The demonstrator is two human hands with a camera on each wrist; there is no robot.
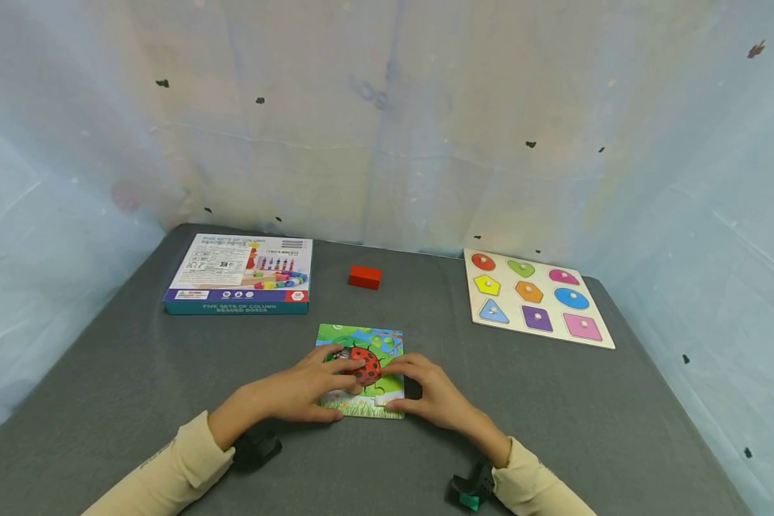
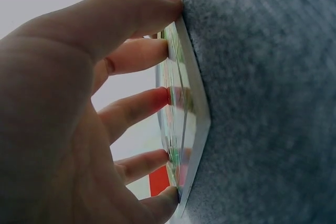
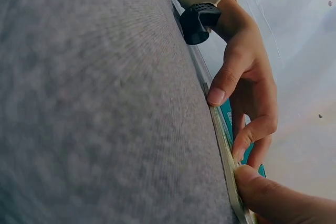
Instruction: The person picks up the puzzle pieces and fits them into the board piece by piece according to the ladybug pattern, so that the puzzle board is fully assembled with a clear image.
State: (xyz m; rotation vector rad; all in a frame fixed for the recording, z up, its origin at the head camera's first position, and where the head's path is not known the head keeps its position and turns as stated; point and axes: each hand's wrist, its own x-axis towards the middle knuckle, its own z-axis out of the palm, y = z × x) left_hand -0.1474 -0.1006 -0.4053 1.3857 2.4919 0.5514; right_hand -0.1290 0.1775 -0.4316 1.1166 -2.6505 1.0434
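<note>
A square ladybug jigsaw puzzle (image 1: 355,407) lies flat on the grey table, its red spotted beetle on a green, flowery ground. My left hand (image 1: 306,387) rests on its left part with fingers spread. In the left wrist view, the left fingertips (image 2: 160,96) touch the puzzle's top, and the thumb lies at its near edge. At the lower right of the puzzle, my right hand (image 1: 435,394) pinches a puzzle piece (image 1: 392,387) between thumb and forefinger. A pale patch shows beside that thumb. The right thumb (image 3: 257,184) also appears in the right wrist view; its fingers are mostly out of frame.
A boxed column bead set (image 1: 235,308) lies at the back left. Behind the puzzle sits a red block (image 1: 365,277). At the back right is a wooden shape board (image 1: 542,301) with coloured knobbed pieces. Pale curtains (image 1: 387,143) surround the table (image 1: 555,430).
</note>
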